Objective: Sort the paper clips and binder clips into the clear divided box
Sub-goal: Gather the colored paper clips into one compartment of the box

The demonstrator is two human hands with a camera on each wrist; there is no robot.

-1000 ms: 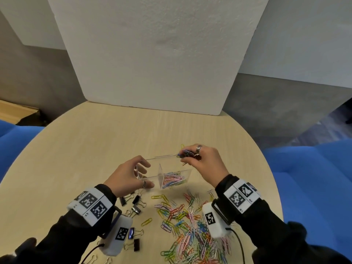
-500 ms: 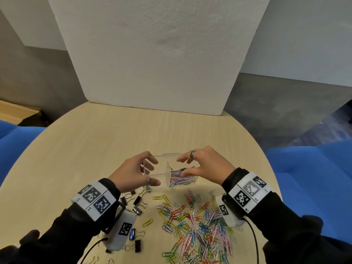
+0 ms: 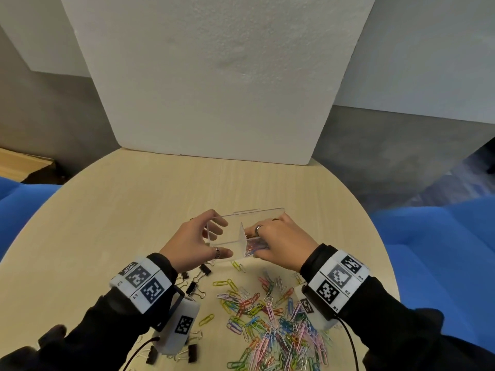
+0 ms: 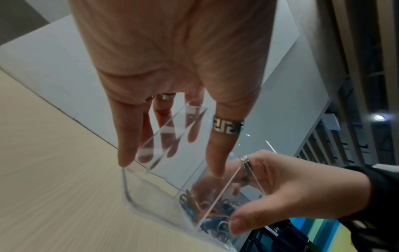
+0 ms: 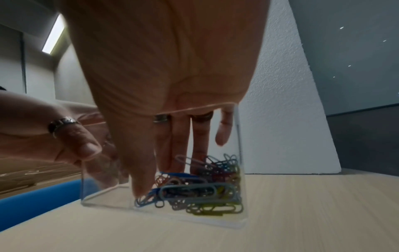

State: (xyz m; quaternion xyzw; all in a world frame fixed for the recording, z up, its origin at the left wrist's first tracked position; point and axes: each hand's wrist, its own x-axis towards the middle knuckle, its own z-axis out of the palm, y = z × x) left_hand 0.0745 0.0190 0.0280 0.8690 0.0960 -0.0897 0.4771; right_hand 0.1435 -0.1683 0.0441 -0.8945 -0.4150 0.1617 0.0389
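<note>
Both hands, left hand (image 3: 193,241) and right hand (image 3: 278,243), grasp the clear box (image 3: 227,238) ends.

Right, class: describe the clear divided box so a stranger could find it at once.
On the round pale wooden table, look between the left hand and right hand. The clear divided box stands there, see-through, with coloured paper clips in its right compartment only.

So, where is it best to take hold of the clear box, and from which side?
Judging by its upright walls, grip the clear box at its two short ends, from above: left hand on the empty end, right hand on the clip-filled end.
</note>
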